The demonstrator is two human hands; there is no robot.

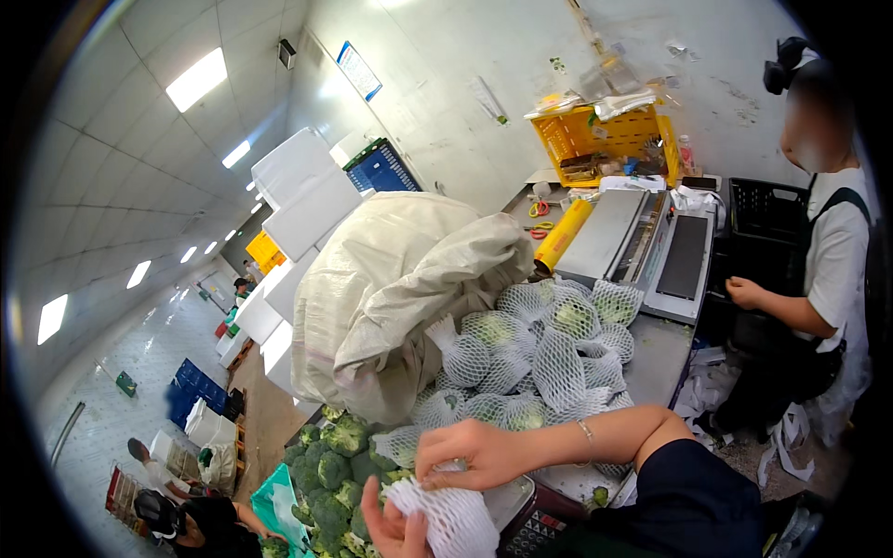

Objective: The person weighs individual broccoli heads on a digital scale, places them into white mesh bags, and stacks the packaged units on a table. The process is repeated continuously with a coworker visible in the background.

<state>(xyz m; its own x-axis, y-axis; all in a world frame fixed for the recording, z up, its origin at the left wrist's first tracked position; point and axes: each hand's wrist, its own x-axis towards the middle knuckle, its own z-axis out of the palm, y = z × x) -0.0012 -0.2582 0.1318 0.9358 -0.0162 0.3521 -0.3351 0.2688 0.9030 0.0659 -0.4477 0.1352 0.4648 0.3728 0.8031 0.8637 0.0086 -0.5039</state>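
Note:
A white foam net sleeve (452,515) is between my hands at the bottom of the view; whether anything is inside it cannot be told. My right hand (466,452) pinches its upper edge from above. The fingers of my left hand (399,524) hold the sleeve's left side, and that hand is partly cut off by the picture's lower rim. Loose green broccoli heads (333,469) are piled just left of my hands. Beyond my right forearm lies a heap of broccoli in white foam nets (558,349), on the metal table.
A large woven sack (391,293) stands behind the heap. Film roll (564,236), wrapping machine (600,227) and yellow crate (600,139) are at the back. A keypad scale (534,526) sits by my right forearm. One person (830,230) stands right; another (202,523) handles broccoli lower left.

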